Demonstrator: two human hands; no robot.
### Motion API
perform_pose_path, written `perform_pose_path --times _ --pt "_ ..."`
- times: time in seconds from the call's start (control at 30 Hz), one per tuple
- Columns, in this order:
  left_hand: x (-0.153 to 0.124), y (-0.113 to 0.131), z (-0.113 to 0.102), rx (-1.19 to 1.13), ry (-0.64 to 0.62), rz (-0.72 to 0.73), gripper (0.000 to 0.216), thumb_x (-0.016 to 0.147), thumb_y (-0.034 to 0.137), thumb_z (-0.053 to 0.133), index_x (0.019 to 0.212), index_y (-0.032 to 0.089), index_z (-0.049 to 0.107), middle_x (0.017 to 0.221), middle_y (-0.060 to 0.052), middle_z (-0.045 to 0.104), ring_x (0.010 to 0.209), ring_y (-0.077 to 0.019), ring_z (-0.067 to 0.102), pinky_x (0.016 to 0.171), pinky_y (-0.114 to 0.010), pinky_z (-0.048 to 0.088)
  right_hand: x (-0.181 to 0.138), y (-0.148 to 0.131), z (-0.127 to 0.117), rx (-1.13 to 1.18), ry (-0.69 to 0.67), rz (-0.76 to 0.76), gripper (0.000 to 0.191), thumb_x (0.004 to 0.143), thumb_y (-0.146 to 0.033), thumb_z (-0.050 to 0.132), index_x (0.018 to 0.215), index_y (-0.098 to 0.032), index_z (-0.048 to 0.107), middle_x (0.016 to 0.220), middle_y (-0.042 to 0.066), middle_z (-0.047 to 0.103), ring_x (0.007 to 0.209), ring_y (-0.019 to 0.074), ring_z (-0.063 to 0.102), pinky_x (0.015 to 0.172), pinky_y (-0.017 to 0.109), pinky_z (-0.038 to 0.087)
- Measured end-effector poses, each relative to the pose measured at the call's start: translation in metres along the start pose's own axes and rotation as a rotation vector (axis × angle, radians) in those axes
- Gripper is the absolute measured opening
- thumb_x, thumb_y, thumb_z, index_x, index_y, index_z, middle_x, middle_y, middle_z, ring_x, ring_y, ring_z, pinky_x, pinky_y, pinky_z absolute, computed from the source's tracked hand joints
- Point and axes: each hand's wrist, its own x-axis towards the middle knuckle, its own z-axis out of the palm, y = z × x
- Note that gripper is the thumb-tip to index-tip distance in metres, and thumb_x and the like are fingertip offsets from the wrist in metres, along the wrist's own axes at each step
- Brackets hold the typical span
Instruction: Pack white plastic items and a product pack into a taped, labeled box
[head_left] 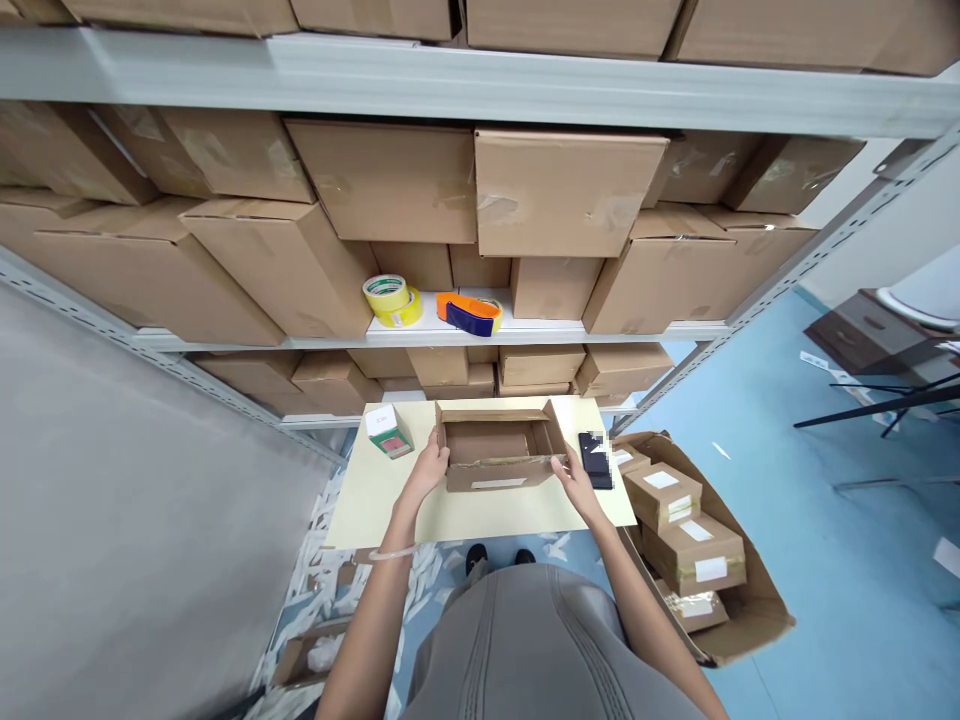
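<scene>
arms [379,600] extended; left hand [430,465], right hand [574,478]; box [501,471] gripped between

I watch through a single head-worn camera that looks forward and steeply down. Close below the lens, a grey garment [517,650] fills the bottom centre of my frame; just above it I look down on the toes of two shoes [476,556]. My view takes in both the left hand [431,466] and the right hand [576,485], a little below mid-frame. Ahead, shelving [480,85] spans the upper half almost square-on, its uprights splaying outward. A wall [150,480] shows at lower left, blue floor [832,580] at right.
</scene>
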Motion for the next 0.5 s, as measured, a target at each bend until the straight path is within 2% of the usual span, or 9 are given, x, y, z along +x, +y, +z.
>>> perform_pose_path --times 0.1,0.2,0.37,0.43,0.5 --pt "-0.007 -0.012 0.007 0.116 0.01 -0.063 0.071 0.074 0.011 0.048 0.144 0.006 0.036 0.148 -0.02 0.045 0.138 -0.0289 0.043 0.118 -0.043 0.028 0.014 -0.015 -0.005 -0.119 0.068 0.13 0.07 0.09 -0.056 0.048 0.148 -0.019 0.037 0.137 0.016 0.056 0.117 0.028 0.06 0.095 0.042 0.049" --pt "-0.01 -0.019 0.006 0.245 0.023 -0.031 0.074 0.075 0.009 0.045 0.147 0.004 0.031 0.15 -0.021 0.042 0.138 -0.0285 0.043 0.117 -0.043 0.031 0.031 -0.036 -0.006 -0.354 0.034 0.238 0.078 0.085 -0.052 0.057 0.151 -0.021 0.029 0.131 0.012 0.061 0.108 0.028 0.064 0.091 0.04 0.049" --pt "-0.009 -0.022 -0.005 0.46 -0.102 0.001 0.075 0.079 0.01 0.044 0.151 0.006 0.024 0.142 -0.022 0.051 0.128 -0.0305 0.054 0.109 -0.044 0.04 0.057 -0.068 0.01 -0.778 -0.078 0.275 0.081 0.089 -0.046 0.058 0.155 -0.026 0.017 0.13 0.013 0.06 0.105 0.0299 0.066 0.082 0.037 0.048" --pt "-0.011 -0.021 -0.007 0.545 -0.133 -0.032 0.075 0.081 0.01 0.043 0.152 0.003 0.018 0.137 -0.025 0.055 0.122 -0.0322 0.059 0.105 -0.044 0.044 0.07 -0.076 0.018 -0.885 -0.1 0.286 0.08 0.091 -0.047 0.055 0.156 -0.028 0.012 0.128 0.014 0.059 0.1 0.0294 0.068 0.079 0.036 0.048" --pt "-0.013 -0.019 -0.007 0.598 -0.133 -0.05 0.074 0.083 0.01 0.042 0.152 0.002 0.015 0.133 -0.028 0.057 0.119 -0.0334 0.061 0.101 -0.045 0.046 0.084 -0.081 0.024 -0.95 -0.102 0.297 0.076 0.092 -0.048 0.054 0.156 -0.029 0.015 0.127 0.014 0.059 0.098 0.0285 0.068 0.079 0.036 0.048"
